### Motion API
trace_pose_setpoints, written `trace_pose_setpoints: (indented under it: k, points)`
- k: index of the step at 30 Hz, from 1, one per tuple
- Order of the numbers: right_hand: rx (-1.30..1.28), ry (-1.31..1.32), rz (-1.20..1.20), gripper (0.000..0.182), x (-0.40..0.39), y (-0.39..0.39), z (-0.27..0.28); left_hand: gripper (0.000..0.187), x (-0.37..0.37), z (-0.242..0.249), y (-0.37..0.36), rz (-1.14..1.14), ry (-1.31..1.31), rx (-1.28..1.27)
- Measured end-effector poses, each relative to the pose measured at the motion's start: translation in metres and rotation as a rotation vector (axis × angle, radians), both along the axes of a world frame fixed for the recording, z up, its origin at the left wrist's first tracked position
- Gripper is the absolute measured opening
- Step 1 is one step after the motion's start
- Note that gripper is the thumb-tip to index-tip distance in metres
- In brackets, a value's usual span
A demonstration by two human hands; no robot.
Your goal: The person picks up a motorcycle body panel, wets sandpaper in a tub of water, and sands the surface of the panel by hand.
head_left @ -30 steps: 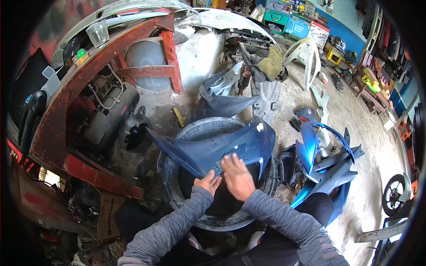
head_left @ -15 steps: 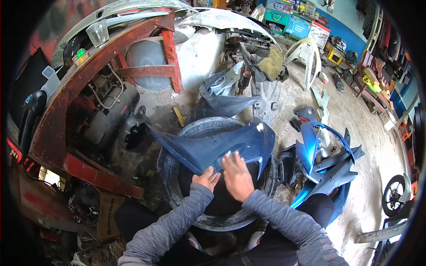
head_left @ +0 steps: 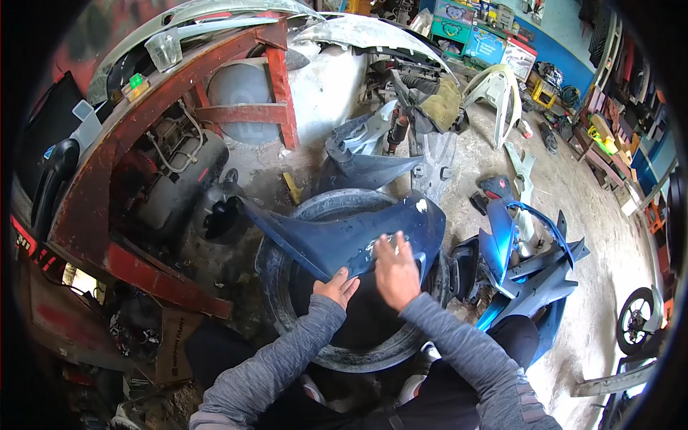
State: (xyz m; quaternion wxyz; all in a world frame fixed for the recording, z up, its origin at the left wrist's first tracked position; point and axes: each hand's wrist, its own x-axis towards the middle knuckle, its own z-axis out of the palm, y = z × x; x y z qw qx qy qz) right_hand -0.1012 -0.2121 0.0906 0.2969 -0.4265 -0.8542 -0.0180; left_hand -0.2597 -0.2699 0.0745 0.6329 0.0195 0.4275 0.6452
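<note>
A dark blue motorcycle fairing panel (head_left: 326, 240) lies across the top of a round, scuffed black tub (head_left: 276, 301), with wet-looking patches near its middle. My left hand (head_left: 335, 288) grips the panel's lower edge, thumb uppermost. Fingers stretched out, my right hand (head_left: 396, 274) rests against the panel's surface, right of my left hand. Its palm side is hidden, so anything thin beneath the fingers cannot be seen.
Glossy blue fairing pieces (head_left: 498, 247) lie right of the tub, and a dark grey panel (head_left: 365, 168) sits behind it. A red frame bench (head_left: 89, 193) stands left, over an air compressor (head_left: 183, 175). A wheel (head_left: 634, 319) is at far right.
My right hand has shifted slightly right and up over the panel, uncovering a wet patch. My left hand keeps its place on the edge.
</note>
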Motion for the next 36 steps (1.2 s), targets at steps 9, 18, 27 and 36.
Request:
trace_pose_setpoints:
  k: [9, 18, 27, 36]
  points:
    - [-0.037, 0.03, -0.004, 0.039, -0.005, 0.001, -0.002, 0.015, -0.001, 0.004, 0.0, -0.001, 0.023, 0.01]
    - [-0.057, 0.021, 0.014, 0.041, -0.005, -0.01, 0.002, 0.016, -0.002, 0.0, -0.002, -0.024, 0.03, 0.009]
    - [0.016, 0.008, 0.071, 0.043, -0.003, -0.004, -0.004, 0.016, 0.001, 0.001, -0.004, -0.031, 0.022, 0.046]
    - [0.068, -0.009, 0.185, 0.041, -0.006, -0.013, 0.007, 0.015, 0.001, 0.002, -0.003, -0.006, 0.041, 0.049]
